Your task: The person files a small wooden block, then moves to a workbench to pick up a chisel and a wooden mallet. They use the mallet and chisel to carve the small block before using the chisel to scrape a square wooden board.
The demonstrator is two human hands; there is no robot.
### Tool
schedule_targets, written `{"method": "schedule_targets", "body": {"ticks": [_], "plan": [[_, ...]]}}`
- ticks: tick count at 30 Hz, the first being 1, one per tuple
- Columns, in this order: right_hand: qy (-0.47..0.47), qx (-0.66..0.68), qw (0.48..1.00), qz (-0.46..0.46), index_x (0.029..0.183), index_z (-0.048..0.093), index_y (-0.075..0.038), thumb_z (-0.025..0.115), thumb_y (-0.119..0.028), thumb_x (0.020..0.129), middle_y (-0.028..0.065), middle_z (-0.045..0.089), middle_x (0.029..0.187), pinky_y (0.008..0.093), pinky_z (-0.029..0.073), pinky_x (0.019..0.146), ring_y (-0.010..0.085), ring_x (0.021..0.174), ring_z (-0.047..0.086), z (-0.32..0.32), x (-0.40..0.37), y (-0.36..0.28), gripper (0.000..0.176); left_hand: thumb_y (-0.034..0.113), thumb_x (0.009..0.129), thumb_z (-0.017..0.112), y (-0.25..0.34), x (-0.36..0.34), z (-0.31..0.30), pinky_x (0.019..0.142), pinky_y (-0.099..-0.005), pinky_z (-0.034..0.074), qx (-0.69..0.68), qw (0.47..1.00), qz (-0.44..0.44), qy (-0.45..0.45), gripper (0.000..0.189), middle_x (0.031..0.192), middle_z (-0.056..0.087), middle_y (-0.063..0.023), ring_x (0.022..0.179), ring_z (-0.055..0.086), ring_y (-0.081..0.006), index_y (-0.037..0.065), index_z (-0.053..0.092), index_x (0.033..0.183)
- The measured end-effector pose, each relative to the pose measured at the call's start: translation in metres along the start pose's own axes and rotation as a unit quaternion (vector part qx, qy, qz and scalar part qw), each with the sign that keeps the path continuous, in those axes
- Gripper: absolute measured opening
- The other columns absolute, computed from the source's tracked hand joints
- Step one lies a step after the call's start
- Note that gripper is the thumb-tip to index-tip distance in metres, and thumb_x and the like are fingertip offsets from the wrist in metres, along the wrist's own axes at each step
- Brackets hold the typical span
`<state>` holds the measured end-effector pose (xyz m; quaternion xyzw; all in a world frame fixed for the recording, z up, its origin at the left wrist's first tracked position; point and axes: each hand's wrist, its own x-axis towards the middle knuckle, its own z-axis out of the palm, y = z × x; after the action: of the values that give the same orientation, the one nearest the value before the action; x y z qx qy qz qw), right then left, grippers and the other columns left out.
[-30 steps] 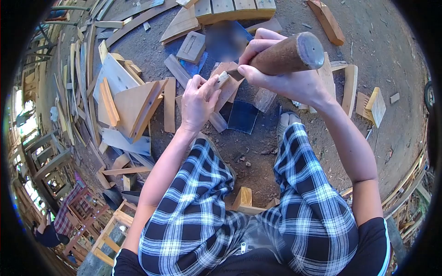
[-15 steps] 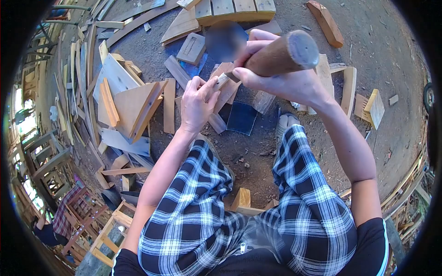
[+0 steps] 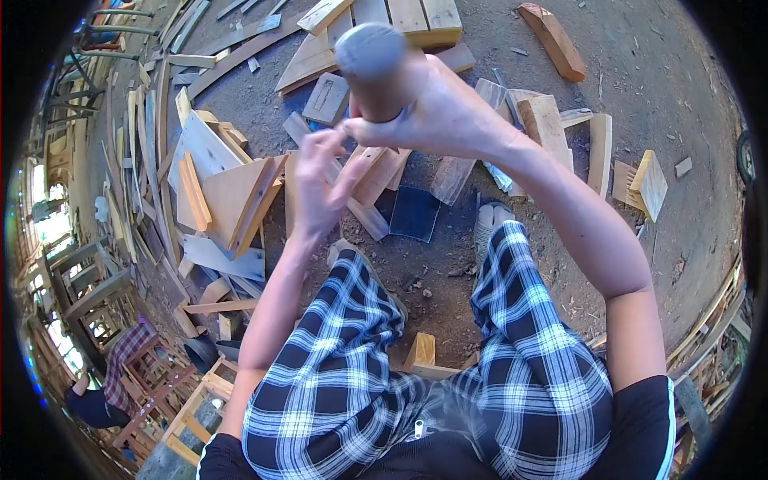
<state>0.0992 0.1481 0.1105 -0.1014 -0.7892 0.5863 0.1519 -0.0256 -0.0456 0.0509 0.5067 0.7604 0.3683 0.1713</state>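
Observation:
My right hand [image 3: 448,112] grips a thick round wooden handle [image 3: 374,68], its broad pale end tipped up toward me and its lower end hidden by my fingers. Close beside it, my left hand [image 3: 320,188] is raised with fingers curved and apart from the thumb, slightly blurred. Its fingertips come right up to my right thumb. Below the hands, light wooden blocks [image 3: 382,178] lie on the ground, partly covered by my left thumb. A dark square sheet [image 3: 414,214] lies just nearer to my feet.
Boards and offcuts [image 3: 232,200] are heaped on the left. A slatted wooden piece [image 3: 400,20] lies at the far side, with a long beam [image 3: 552,40] to its right. A small joined block [image 3: 650,186] sits farther right. Another person [image 3: 100,400] is at the lower left.
My right hand has swung left with the wooden handle, whose end now points up and left. My left hand has shifted left and its fingers have spread from a pinch on a small wooden piece.

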Motion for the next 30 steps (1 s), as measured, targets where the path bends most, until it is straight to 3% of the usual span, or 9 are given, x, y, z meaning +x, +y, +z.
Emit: {"method": "schedule_targets", "body": {"ticks": [5,7,13,15,17,19,22,24,30], "plan": [[0.022,-0.034,0.999,-0.028,0.090,0.066,0.001,0.078,-0.030,0.076,0.0123,0.070,0.083,0.0358,0.055,0.074,0.0246,0.077,0.069,0.013,0.003,0.002,0.036,0.025,0.083,0.076,0.115,0.055,-0.031,0.093,-0.0340,0.048,-0.277,0.939,0.126,0.159,0.045,0.114,0.060,-0.0093,0.104,0.060,-0.0198,0.004,0.063,0.121],[0.044,-0.086,0.986,-0.134,0.100,0.065,0.000,0.078,-0.028,0.076,0.0135,0.070,0.087,0.0375,0.056,0.077,0.0284,0.077,0.069,0.021,0.007,0.009,0.039,0.018,0.090,0.068,0.124,0.071,-0.028,0.105,-0.0402,0.043,-0.240,0.962,0.122,0.046,0.022,0.097,0.065,-0.0081,0.093,0.065,-0.0169,0.002,0.063,0.106],[0.080,-0.131,0.987,-0.052,0.129,0.051,-0.005,0.075,-0.025,0.080,0.0174,0.053,0.116,0.0387,0.050,0.094,0.0300,0.102,0.061,0.028,-0.055,0.023,0.058,0.008,0.086,0.072,0.108,0.070,-0.016,0.098,-0.0373,0.048,-0.248,0.955,0.151,0.057,0.010,0.070,0.064,0.0006,0.067,0.063,-0.0064,0.009,0.062,0.085],[0.102,0.032,0.967,0.231,0.127,0.049,0.001,0.074,-0.029,0.082,0.0140,0.051,0.114,0.0358,0.048,0.084,0.0215,0.093,0.053,0.032,-0.097,0.031,0.060,0.013,0.082,0.078,0.106,0.065,-0.014,0.086,-0.0286,0.052,-0.285,0.947,0.131,0.068,0.014,0.070,0.063,0.0021,0.067,0.061,-0.0045,0.010,0.064,0.083],[0.231,0.109,0.893,0.371,0.124,0.047,0.003,0.075,-0.026,0.084,0.0010,0.046,0.087,0.0266,0.046,0.070,0.0103,0.078,0.050,0.063,-0.152,0.084,0.056,0.007,0.084,0.074,0.108,0.060,-0.017,0.088,-0.0323,0.052,-0.265,0.952,0.141,0.066,0.013,0.071,0.063,-0.0008,0.065,0.061,-0.0058,0.008,0.061,0.084],[0.275,0.036,0.843,0.460,0.131,0.042,0.005,0.079,-0.037,0.078,0.0134,0.052,0.111,0.0342,0.046,0.089,0.0224,0.101,0.054,0.079,-0.171,0.115,0.077,0.001,0.086,0.070,0.112,0.058,-0.018,0.090,-0.0360,0.053,-0.245,0.954,0.159,0.063,0.013,0.072,0.063,-0.0037,0.062,0.061,-0.0071,0.007,0.058,0.085],[0.334,-0.028,0.797,0.502,0.141,0.032,0.004,0.085,-0.048,0.066,0.0264,0.037,0.141,0.0433,0.034,0.109,0.0343,0.133,0.037,0.092,-0.138,0.105,0.105,0.004,0.086,0.072,0.118,0.052,-0.016,0.059,-0.0197,0.051,-0.288,0.952,0.093,0.054,0.013,0.082,0.066,-0.0050,0.063,0.061,-0.0054,0.006,0.059,0.086],[0.350,-0.004,0.749,0.562,0.141,0.030,-0.005,0.084,-0.048,0.064,0.0261,0.040,0.138,0.0540,0.030,0.110,0.0408,0.131,0.037,0.111,-0.117,0.114,0.104,0.006,0.086,0.073,0.119,0.054,-0.014,0.055,-0.0178,0.048,-0.281,0.951,0.109,0.062,0.013,0.078,0.065,-0.0024,0.062,0.059,-0.0035,0.006,0.059,0.086],[0.396,0.057,0.812,0.424,0.119,0.042,0.004,0.075,-0.015,0.064,0.0183,0.057,0.106,0.0395,0.048,0.085,0.0272,0.096,0.057,0.091,-0.144,0.139,0.067,0.021,0.083,0.079,0.120,0.053,-0.017,0.063,-0.0210,0.043,-0.296,0.952,0.077,0.005,0.025,0.072,0.056,0.0052,0.069,0.049,-0.0033,0.008,0.058,0.080]]}}
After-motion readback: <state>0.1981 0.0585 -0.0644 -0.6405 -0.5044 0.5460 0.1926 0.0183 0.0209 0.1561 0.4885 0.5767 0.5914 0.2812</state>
